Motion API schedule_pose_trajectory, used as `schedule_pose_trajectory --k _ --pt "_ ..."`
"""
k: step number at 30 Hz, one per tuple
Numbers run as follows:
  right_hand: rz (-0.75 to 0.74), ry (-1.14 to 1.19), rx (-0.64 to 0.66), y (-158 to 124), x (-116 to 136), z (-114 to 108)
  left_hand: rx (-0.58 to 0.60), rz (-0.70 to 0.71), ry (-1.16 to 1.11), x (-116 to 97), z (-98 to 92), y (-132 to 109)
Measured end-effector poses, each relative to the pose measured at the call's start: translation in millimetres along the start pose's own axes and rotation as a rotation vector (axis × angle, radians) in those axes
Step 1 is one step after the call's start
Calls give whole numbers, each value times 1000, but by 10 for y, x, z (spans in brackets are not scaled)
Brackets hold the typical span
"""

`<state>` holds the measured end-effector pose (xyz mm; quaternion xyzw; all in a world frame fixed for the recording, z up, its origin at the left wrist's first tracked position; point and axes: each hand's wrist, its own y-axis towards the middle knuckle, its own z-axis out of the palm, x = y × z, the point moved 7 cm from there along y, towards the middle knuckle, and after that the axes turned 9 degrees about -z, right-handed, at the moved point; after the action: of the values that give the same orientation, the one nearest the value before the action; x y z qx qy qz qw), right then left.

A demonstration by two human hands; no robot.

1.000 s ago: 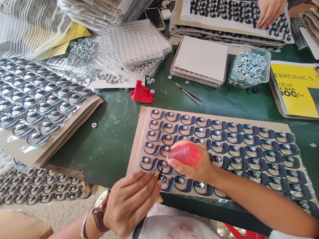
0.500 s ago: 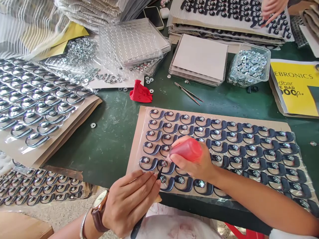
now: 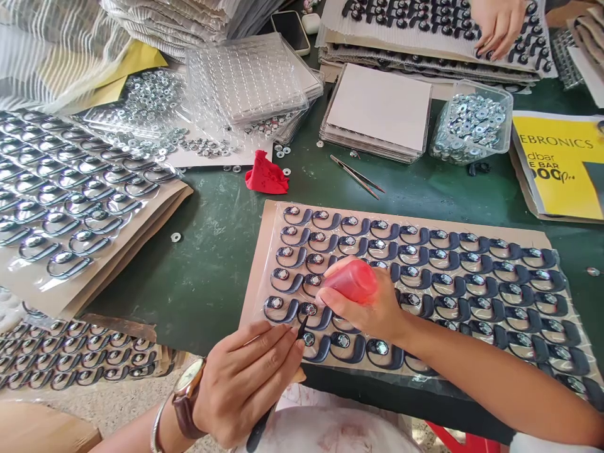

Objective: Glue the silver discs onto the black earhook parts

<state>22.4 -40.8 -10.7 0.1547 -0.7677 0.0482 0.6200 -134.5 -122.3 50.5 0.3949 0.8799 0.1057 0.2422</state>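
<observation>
Head camera view: A worker's left hand (image 3: 250, 380), a watch (image 3: 190, 377) at the wrist, closes its fingers around a slim dark tool (image 3: 303, 326), the point angled up to the metal centre of a dark curved piece (image 3: 321, 319) near the left front of a brown board (image 3: 257, 277). The right hand (image 3: 382, 311) grips a translucent red bottle (image 3: 352, 281) tilted close over the same piece; whether the nozzle touches the metal is hard to tell from this angle. Rows of matching pieces (image 3: 344, 348) cover the board, which lies on a green table (image 3: 226, 251) beneath both hands. Beyond its far edge rest spread tweezers (image 3: 357, 176) and a crumpled red scrap (image 3: 267, 175), with a white-topped stack (image 3: 380, 107) behind. Farther right, a clear tub (image 3: 506, 135) full of metal washers (image 3: 472, 123) stands near a yellow printed sheet (image 3: 561, 182). Across the table, a co-worker's hand (image 3: 500, 28) reaches down over another layer of dark parts (image 3: 410, 12).
</observation>
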Motion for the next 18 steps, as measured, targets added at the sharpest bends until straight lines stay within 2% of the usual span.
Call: schedule_pose_trajectory --k 7,18 --pt "-33 -72 14 -4 46 -18 -26 -24 -60 32 -3 -17" --pt "-19 -63 26 -32 23 -32 -52 -134 -280 206 -54 122"
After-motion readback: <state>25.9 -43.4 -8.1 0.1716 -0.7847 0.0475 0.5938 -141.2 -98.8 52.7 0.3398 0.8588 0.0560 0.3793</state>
